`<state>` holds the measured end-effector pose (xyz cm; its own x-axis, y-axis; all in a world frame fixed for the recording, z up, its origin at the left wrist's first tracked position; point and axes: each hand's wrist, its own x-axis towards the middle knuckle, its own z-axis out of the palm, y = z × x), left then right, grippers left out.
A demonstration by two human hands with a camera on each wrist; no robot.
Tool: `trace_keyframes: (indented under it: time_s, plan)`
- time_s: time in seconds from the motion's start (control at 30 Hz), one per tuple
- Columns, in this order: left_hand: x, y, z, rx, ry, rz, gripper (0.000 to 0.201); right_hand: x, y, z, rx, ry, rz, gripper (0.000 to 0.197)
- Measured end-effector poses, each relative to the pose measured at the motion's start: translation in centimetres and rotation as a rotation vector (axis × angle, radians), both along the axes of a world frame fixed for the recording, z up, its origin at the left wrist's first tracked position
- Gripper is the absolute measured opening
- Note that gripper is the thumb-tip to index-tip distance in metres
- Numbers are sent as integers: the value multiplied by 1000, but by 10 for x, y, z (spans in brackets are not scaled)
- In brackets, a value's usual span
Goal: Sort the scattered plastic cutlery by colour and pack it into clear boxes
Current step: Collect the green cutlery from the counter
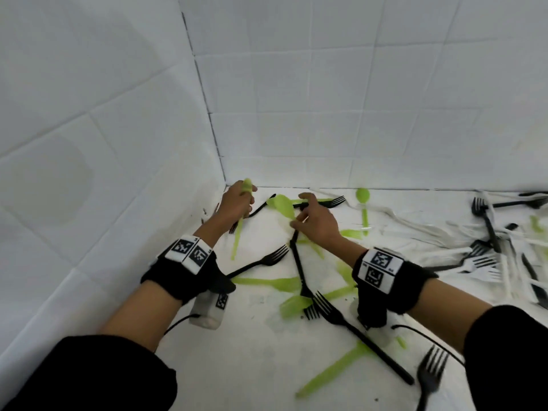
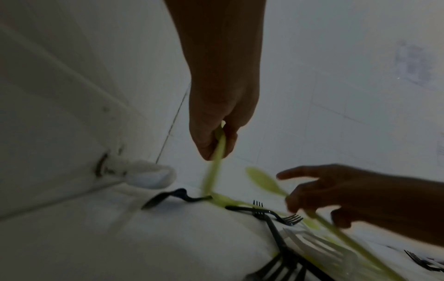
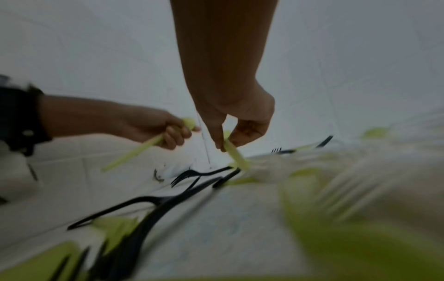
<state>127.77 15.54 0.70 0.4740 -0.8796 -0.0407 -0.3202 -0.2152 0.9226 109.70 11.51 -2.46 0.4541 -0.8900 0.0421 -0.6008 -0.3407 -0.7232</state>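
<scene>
My left hand point(image 1: 238, 201) grips a green utensil point(image 1: 237, 235) in its fist near the back corner; the handle hangs down toward the white surface, seen as a blurred green utensil point(image 2: 213, 171) in the left wrist view. My right hand point(image 1: 299, 216) pinches a green spoon point(image 1: 281, 204) between thumb and fingers, its bowl pointing left toward the left hand. In the right wrist view the fingertips point(image 3: 220, 146) close on that green handle point(image 3: 234, 154). More green cutlery point(image 1: 267, 282) lies scattered under both arms. No clear box is in view.
Black forks point(image 1: 261, 261) point(image 1: 350, 327) lie crossed among the green pieces. A pile of white cutlery point(image 1: 480, 262) mixed with black forks point(image 1: 486, 218) lies at the right. White tiled walls point(image 1: 118, 143) close the left and back sides, meeting at a corner just beyond the left hand.
</scene>
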Motion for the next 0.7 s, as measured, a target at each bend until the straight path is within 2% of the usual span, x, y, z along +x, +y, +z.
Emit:
trace_keyframes:
  time_s: [0.07,0.1,0.2,0.27,0.33,0.47,0.7]
  plan:
    - [-12,-24,-10,84,-2,-15,8,-26,-14,13,-21,-83,-82,49]
    - [-9,-27,-13,129,-77,-2,14,-31,-19,21,-13,-124,-90,40]
    - [-12,-52,-28,261,-442,-104,25,-65,-40,48,-22,-201,-160,14]
    - [-22,-72,-36,280,-546,-159,35,-91,-50,60,-32,-249,-196,9]
    - [-21,-72,-38,312,-656,-180,32,-98,-56,63,13,-296,-179,9]
    - [-30,-86,-46,324,-753,-203,34,-119,-73,46,4,-147,-266,10]
    - [-16,-77,-54,317,-712,-214,40,-112,-84,2,20,130,-341,19]
